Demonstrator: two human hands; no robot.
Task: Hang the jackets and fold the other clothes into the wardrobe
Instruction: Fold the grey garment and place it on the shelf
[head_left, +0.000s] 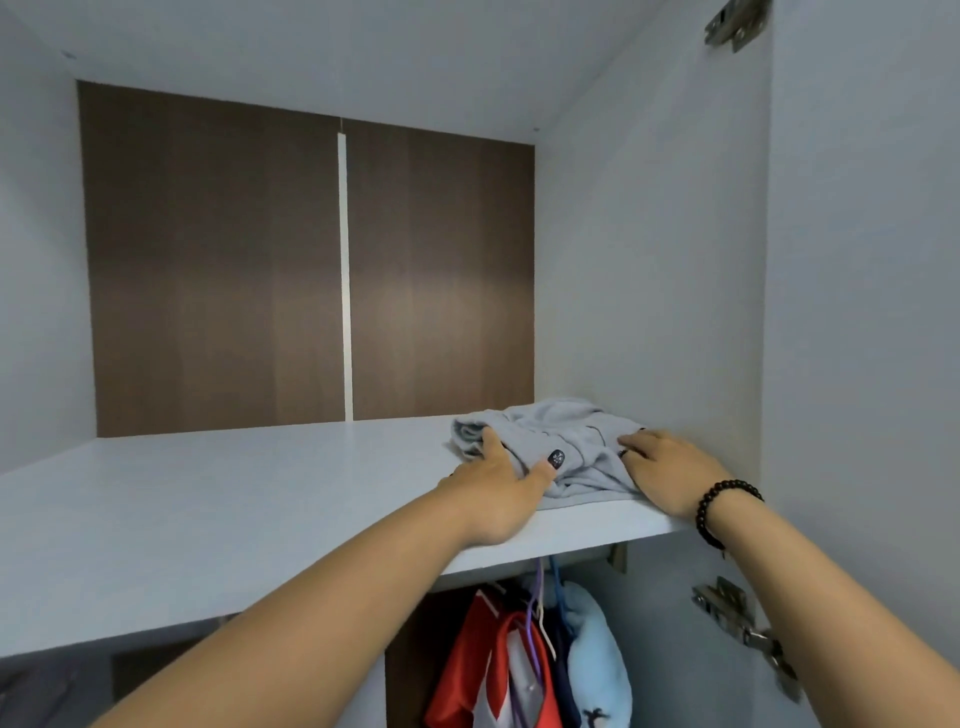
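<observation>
A folded light grey garment (558, 431) lies on the white upper shelf (234, 499) of the wardrobe, at its right end against the side wall. My left hand (506, 480) rests on the garment's left side, fingers around its edge and thumb on top. My right hand (670, 470) lies flat against its right side, fingers spread. Below the shelf hang a red and white jacket (483, 670) and a light blue fleece jacket (597, 660) on hangers.
The shelf's back panel (311, 270) is brown wood. A white side wall (649, 260) stands at the right, with an open door and metal hinges (737, 618) beyond it. The shelf stretches bare to the left.
</observation>
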